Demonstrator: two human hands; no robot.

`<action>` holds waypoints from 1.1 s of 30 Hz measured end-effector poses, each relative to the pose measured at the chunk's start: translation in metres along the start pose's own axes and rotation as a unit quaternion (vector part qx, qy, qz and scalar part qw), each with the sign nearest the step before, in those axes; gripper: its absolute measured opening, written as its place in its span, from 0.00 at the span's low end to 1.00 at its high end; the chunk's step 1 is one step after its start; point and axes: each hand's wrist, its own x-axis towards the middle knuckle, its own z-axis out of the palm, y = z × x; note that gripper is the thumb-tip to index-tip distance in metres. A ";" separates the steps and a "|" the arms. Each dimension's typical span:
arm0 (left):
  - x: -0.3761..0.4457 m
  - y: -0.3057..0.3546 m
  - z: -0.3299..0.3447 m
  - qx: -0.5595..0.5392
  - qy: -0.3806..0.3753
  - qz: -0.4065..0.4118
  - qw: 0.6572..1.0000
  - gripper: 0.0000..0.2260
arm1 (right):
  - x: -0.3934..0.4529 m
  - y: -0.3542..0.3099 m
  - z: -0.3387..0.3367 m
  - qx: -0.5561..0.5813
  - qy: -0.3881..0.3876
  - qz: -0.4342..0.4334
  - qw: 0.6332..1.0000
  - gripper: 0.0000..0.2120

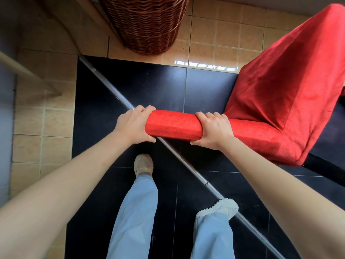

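A chair in a red fabric cover (276, 86) fills the right side of the head view, its backrest top edge running across the middle. My left hand (133, 125) grips the left end of that top edge, fingers curled over it. My right hand (212, 128) grips the same edge further right, fingers over the top and thumb underneath. A thin metal pole (115, 93) lies diagonally on the dark floor, passing under the chair back and my hands.
A brown wicker basket (147, 25) stands at the top centre on beige tiles (214, 36). Black floor tiles (149, 85) lie below me. My feet in pale shoes (143, 165) and blue trousers stand near the pole. A wooden rail (28, 73) crosses at the left.
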 end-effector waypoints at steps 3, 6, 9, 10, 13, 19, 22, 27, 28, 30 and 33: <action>0.003 -0.002 -0.003 0.003 0.001 0.017 1.000 0.38 | 0.000 0.002 0.001 0.004 0.005 -0.005 1.000 0.37; 0.002 0.000 -0.004 -0.001 0.006 0.029 1.000 0.36 | -0.003 0.005 0.000 0.004 0.015 -0.014 1.000 0.36; 0.001 0.002 -0.006 0.003 0.011 0.043 0.999 0.36 | -0.005 0.011 -0.001 -0.003 0.029 -0.029 0.999 0.36; 0.000 0.002 -0.007 0.006 0.011 0.046 0.999 0.36 | -0.006 0.012 -0.001 -0.003 0.033 -0.034 0.999 0.35; -0.001 0.004 -0.012 0.015 0.010 0.053 0.998 0.36 | -0.007 0.014 -0.002 -0.004 0.040 -0.046 0.998 0.34; 0.000 0.013 -0.030 0.035 0.009 0.068 0.997 0.35 | -0.009 0.021 -0.016 -0.013 0.052 -0.060 0.997 0.35; 0.001 0.020 -0.046 0.048 0.007 0.073 0.996 0.34 | -0.010 0.026 -0.030 -0.008 0.059 -0.066 0.996 0.35; 0.000 0.035 -0.070 0.070 0.005 0.088 0.994 0.32 | -0.017 0.038 -0.052 -0.013 0.076 -0.072 0.994 0.35; -0.001 0.039 -0.074 0.076 0.005 0.091 0.993 0.32 | -0.020 0.039 -0.055 -0.013 0.078 -0.072 0.994 0.35; -0.005 0.045 -0.081 0.085 0.000 0.094 0.992 0.31 | -0.025 0.043 -0.061 -0.011 0.078 -0.073 0.994 0.35; -0.012 0.056 -0.089 0.095 0.001 0.099 0.991 0.30 | -0.035 0.047 -0.070 -0.015 0.083 -0.072 0.994 0.34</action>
